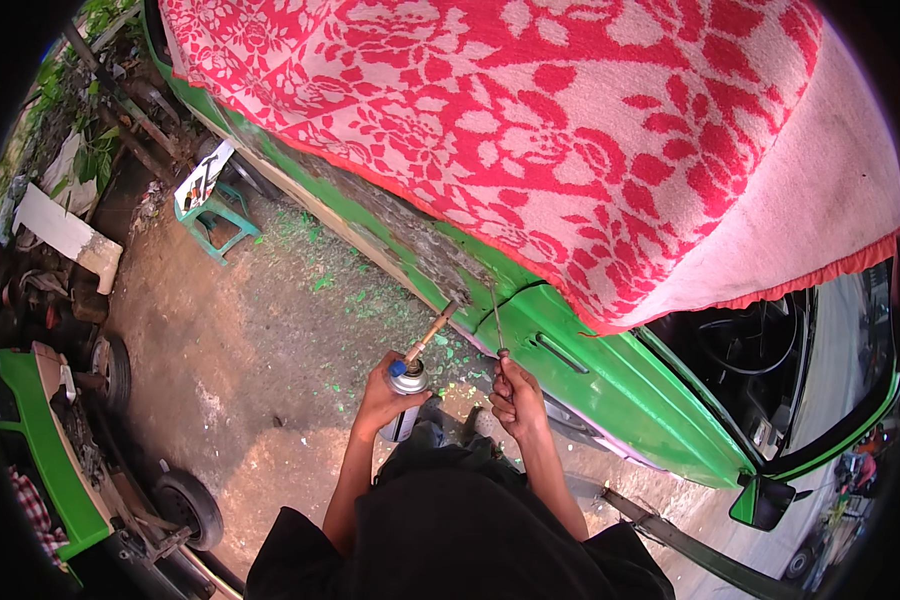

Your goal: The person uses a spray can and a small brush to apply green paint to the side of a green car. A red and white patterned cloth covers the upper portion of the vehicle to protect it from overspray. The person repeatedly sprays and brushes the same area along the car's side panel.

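Note:
My left hand (378,402) is closed around the canister of a gas torch (410,380). Its brass tube slants up and right, with the nozzle (456,306) close to the car's side; I cannot make out a flame. In my closed right hand (522,402) is a thin-shafted screwdriver (498,325), pointing up at the green panel. Both tools are near the rear edge of the green car door (595,385). Left of that edge, a long grey-brown strip (410,225) shows where the green paint is gone.
A red-and-white floral blanket (530,130) covers the car's upper part. Green paint flakes (315,240) lie on the ground. A green plastic stool (215,225) at the far left carries several tools. Another green vehicle body (40,450) and a wheel (187,508) are at left.

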`<state>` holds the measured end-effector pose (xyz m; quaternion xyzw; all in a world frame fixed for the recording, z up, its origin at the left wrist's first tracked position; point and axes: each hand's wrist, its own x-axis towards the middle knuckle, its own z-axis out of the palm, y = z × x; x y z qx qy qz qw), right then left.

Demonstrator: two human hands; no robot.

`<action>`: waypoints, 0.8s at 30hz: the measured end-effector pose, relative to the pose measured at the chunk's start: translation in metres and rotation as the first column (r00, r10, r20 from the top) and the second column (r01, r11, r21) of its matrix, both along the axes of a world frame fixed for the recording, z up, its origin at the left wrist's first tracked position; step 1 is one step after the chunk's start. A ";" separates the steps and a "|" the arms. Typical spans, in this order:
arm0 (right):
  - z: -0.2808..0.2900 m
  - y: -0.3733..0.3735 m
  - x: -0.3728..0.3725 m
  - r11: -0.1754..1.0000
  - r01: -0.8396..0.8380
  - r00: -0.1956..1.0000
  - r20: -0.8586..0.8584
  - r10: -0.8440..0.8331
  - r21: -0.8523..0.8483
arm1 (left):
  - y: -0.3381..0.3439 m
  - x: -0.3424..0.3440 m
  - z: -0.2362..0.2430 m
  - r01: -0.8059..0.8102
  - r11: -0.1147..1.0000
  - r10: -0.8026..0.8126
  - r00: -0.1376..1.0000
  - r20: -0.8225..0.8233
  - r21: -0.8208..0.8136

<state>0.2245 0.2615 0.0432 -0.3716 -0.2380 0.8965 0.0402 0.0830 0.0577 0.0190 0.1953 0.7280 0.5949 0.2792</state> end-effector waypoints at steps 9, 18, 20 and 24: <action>-0.001 0.007 -0.002 0.997 -0.019 1.000 -0.021 0.018 -0.075 | -0.014 0.004 0.001 -0.024 1.000 0.024 0.999 0.042 -0.003; -0.002 0.002 -0.001 0.998 -0.028 1.000 -0.003 0.028 -0.056 | -0.018 0.004 -0.002 -0.028 0.999 0.026 0.998 0.056 0.036; -0.005 0.000 -0.005 0.999 -0.020 1.000 -0.014 0.020 -0.045 | -0.019 0.004 -0.007 -0.025 0.999 0.024 0.999 0.039 0.021; -0.005 -0.003 -0.002 1.000 -0.009 1.000 -0.012 0.008 -0.019 | -0.017 0.005 -0.005 -0.029 0.998 0.024 0.997 0.074 0.063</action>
